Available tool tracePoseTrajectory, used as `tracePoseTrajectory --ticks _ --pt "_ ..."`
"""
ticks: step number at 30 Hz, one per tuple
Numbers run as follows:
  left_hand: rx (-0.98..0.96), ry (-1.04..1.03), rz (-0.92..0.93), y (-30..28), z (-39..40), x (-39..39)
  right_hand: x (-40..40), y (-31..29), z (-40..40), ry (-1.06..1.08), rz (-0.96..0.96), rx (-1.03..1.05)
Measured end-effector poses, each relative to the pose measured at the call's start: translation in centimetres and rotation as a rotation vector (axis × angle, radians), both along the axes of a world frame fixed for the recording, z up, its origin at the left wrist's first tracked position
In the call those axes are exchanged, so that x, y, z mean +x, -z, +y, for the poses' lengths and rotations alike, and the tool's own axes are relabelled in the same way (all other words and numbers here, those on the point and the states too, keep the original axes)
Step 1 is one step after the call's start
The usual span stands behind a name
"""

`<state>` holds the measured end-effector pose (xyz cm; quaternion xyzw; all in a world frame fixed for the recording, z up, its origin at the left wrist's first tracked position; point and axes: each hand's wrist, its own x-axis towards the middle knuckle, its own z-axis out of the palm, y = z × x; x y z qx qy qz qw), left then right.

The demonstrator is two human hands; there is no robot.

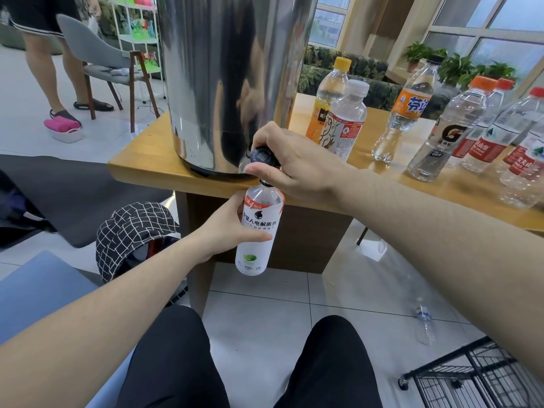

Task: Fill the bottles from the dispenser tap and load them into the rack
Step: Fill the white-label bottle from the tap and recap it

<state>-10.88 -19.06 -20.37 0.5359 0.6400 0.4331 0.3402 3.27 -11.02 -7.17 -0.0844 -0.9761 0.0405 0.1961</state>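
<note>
a big shiny dispenser [232,81] stands on the wooden table [141,169], with more bottles [347,119] beside it. a black wire rack [477,378] sits on the floor. the left hand [232,228] holds a white bottle [257,231] up under the tap. the right hand [291,163] pinches the black tap knob [262,156].

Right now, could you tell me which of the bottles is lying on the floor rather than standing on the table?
The clear bottle on the floor, lying on the tiles just beyond the black wire rack; the others stand on the table or are held at the tap.
</note>
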Motion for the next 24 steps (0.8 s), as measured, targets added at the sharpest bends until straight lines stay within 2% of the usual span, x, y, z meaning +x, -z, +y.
tracePoseTrajectory --ticks 24 --pt "-0.023 -0.012 -0.008 -0.19 -0.05 0.00 -0.09 -0.05 -0.14 -0.002 0.010 -0.027"
